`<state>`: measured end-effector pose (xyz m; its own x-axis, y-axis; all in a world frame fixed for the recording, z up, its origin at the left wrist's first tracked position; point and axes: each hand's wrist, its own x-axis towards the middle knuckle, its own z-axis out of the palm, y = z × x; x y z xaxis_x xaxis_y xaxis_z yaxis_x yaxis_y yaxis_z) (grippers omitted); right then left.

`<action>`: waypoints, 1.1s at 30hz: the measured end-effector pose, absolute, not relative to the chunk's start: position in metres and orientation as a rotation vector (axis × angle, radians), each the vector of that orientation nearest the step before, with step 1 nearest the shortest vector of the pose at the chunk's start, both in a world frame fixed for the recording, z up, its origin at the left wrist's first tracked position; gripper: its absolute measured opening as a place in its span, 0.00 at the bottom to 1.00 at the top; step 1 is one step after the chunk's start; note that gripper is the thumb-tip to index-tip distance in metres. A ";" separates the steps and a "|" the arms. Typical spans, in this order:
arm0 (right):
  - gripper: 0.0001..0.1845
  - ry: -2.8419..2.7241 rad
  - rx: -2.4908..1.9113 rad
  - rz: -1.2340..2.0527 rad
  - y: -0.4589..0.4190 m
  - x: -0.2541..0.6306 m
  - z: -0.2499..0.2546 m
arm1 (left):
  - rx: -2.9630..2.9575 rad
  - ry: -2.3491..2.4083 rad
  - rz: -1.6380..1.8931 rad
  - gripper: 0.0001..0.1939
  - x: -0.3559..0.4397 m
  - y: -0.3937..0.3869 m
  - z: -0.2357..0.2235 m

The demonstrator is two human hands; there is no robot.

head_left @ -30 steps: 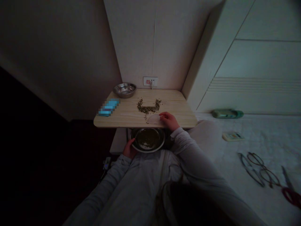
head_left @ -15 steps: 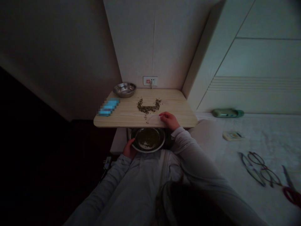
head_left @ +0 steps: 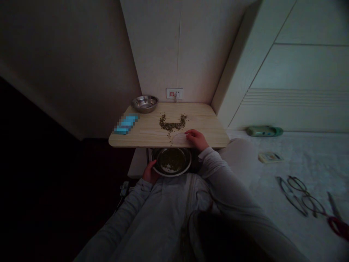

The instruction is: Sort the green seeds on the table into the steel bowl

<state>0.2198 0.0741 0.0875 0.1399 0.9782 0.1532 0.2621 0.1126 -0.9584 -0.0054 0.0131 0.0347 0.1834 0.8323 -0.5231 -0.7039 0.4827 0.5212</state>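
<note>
My left hand (head_left: 150, 172) grips the left rim of a metal bowl (head_left: 171, 175), held over my lap just below the table's front edge. Small dark green grains, like mung beans (head_left: 174, 157), cover much of its bottom. On the table (head_left: 148, 136), my right hand (head_left: 196, 139) has its fingers closed at the right side of a thin, pale, see-through disc (head_left: 178, 138). Beyond that disc, more green grains (head_left: 172, 126) lie in a U-shaped spread, with a few strays trailing towards the front edge.
A second steel bowl (head_left: 144, 104) stands at the table's back left, behind a blurred-out blue rectangle (head_left: 126, 124). A wall socket (head_left: 174, 93) holds a plug. On the white bed to the right lie a green bottle (head_left: 264, 131), a remote-like object (head_left: 270, 157), eyeglasses (head_left: 307, 196) and red-handled scissors (head_left: 337, 226).
Both hands stay almost where they were. The disc shows a little more clearly by my right fingers, and a few stray grains sit slightly closer to the front edge.
</note>
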 end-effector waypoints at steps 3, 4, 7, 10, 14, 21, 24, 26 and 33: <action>0.10 -1.342 -1.365 0.865 0.075 0.220 0.086 | 0.201 0.902 1.088 0.10 -0.005 0.012 0.033; 0.10 -1.344 -1.370 0.869 0.075 0.221 0.085 | 0.235 0.908 1.100 0.11 -0.005 0.011 0.031; 0.10 -1.349 -1.363 0.878 0.075 0.221 0.085 | 0.369 0.897 1.171 0.15 -0.006 0.007 0.029; 0.10 -1.325 -1.344 0.877 0.075 0.221 0.086 | 0.512 0.945 1.245 0.17 -0.009 0.003 0.032; 0.10 -1.285 -1.367 0.854 0.075 0.222 0.086 | 0.651 1.111 1.240 0.12 -0.012 -0.001 0.043; 0.09 -1.328 -1.410 0.827 0.077 0.223 0.081 | 0.880 1.409 1.148 0.07 -0.012 -0.002 0.046; 0.09 -1.336 -1.400 0.865 0.076 0.223 0.082 | 0.961 1.448 1.130 0.08 -0.013 0.000 0.042; 0.09 -1.304 -1.385 0.909 0.076 0.223 0.084 | 0.979 1.463 1.114 0.09 -0.015 0.002 0.040; 0.09 -1.255 -1.328 0.863 0.077 0.221 0.085 | 0.898 1.442 1.101 0.08 -0.019 0.004 0.040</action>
